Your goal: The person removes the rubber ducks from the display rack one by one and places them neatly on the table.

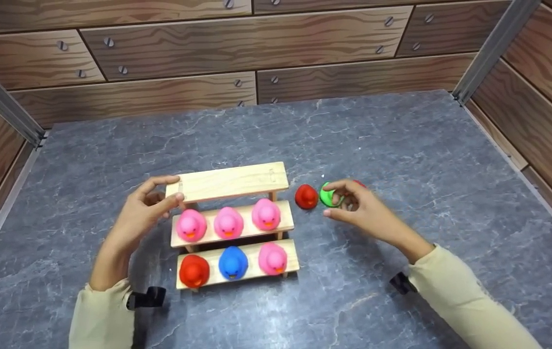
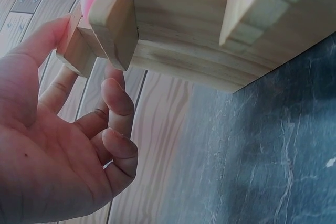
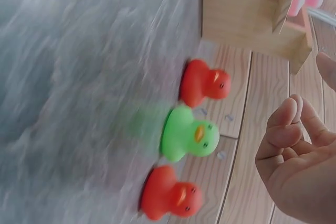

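A three-tier wooden stand carries several rubber ducks on its middle and bottom tiers. My left hand pinches the left end of the top tier between thumb and index finger; in the left wrist view its other fingers are curled. Right of the stand, my right hand hovers near a green duck, fingers loosely bent and holding nothing. The right wrist view shows that green duck between a red duck and another red duck, apart from the hand. In the head view my right hand mostly hides the farther red one.
Pink ducks line the middle tier. On the bottom tier sit a red duck, a blue duck and a pink duck. Wood-patterned panels border the grey marbled tabletop at the back and sides.
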A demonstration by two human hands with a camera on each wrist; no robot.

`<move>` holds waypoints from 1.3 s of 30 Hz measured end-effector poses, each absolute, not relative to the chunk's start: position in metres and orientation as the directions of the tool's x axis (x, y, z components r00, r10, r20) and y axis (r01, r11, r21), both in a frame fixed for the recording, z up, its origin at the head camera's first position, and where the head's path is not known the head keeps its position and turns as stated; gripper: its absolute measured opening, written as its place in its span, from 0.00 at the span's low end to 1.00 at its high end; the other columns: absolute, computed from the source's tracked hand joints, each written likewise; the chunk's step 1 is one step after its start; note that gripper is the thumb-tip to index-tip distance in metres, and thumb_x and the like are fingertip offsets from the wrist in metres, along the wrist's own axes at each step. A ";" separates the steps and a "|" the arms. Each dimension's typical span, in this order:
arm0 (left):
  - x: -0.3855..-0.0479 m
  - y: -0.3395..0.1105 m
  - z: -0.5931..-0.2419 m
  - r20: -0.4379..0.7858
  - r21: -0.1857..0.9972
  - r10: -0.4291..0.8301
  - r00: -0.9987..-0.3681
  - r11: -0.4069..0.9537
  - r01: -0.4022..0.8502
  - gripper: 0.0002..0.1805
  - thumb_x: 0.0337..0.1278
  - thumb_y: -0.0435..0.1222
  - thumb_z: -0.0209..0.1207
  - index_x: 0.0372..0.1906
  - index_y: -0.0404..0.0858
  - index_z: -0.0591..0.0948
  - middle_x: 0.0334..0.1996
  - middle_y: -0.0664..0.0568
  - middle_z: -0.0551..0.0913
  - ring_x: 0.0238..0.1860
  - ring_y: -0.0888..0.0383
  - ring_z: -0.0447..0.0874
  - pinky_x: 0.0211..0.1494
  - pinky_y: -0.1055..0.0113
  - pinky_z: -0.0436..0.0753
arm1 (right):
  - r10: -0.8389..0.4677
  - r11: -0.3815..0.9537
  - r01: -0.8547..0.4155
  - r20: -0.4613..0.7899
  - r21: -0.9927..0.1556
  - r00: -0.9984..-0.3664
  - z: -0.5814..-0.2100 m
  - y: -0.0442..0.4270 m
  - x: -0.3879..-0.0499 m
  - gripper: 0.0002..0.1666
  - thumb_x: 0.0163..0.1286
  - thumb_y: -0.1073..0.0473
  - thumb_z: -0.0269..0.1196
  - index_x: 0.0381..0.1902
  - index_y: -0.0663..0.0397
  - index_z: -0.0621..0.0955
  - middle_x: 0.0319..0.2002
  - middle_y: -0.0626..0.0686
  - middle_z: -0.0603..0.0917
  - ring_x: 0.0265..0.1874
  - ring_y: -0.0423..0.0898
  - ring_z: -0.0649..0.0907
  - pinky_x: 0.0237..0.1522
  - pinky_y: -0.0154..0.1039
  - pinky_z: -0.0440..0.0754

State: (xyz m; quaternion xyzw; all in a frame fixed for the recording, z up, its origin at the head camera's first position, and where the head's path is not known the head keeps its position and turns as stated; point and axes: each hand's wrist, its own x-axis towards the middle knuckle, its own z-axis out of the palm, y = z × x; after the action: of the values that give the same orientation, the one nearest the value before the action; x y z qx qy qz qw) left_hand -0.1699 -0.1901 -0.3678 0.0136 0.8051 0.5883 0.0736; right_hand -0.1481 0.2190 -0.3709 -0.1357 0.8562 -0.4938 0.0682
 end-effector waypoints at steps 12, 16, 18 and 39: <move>-0.169 -0.190 -0.369 -0.108 0.945 0.099 -0.989 0.318 -0.072 0.26 0.61 0.41 0.63 0.63 0.40 0.72 0.29 0.54 0.81 0.29 0.64 0.73 0.35 0.71 0.75 | -0.386 0.464 -0.237 0.045 -0.853 -0.921 -0.365 0.187 -0.144 0.30 0.59 0.57 0.71 0.57 0.58 0.74 0.40 0.56 0.77 0.32 0.43 0.74 0.33 0.29 0.71; -0.169 -0.190 -0.369 -0.105 0.948 0.098 -0.990 0.311 -0.070 0.26 0.61 0.39 0.62 0.63 0.39 0.71 0.28 0.56 0.81 0.29 0.64 0.73 0.36 0.72 0.76 | -0.416 0.454 -0.255 0.050 -0.854 -0.908 -0.364 0.177 -0.144 0.29 0.60 0.56 0.71 0.57 0.56 0.75 0.39 0.56 0.77 0.32 0.43 0.73 0.33 0.28 0.70; -0.169 -0.190 -0.369 -0.105 0.949 0.097 -0.990 0.307 -0.070 0.26 0.62 0.39 0.62 0.63 0.39 0.71 0.28 0.56 0.81 0.29 0.64 0.73 0.36 0.72 0.76 | -0.429 0.445 -0.265 0.056 -0.855 -0.902 -0.364 0.172 -0.143 0.29 0.59 0.57 0.71 0.57 0.56 0.75 0.38 0.56 0.76 0.31 0.42 0.73 0.33 0.28 0.70; -0.170 -0.189 -0.370 -0.100 0.956 0.115 -0.988 0.285 -0.063 0.25 0.61 0.40 0.62 0.62 0.41 0.72 0.29 0.54 0.84 0.26 0.63 0.72 0.31 0.72 0.73 | -0.461 0.402 -0.321 0.114 -0.858 -0.880 -0.363 0.141 -0.139 0.29 0.59 0.59 0.71 0.57 0.59 0.75 0.33 0.59 0.73 0.25 0.40 0.69 0.30 0.27 0.68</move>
State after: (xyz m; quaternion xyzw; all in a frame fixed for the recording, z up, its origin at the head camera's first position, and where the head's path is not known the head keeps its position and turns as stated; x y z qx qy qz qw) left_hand -0.1699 -0.1886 -0.3699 0.0162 0.7981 0.5977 0.0746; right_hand -0.1389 0.1413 -0.3634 -0.2343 0.8341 -0.4943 0.0708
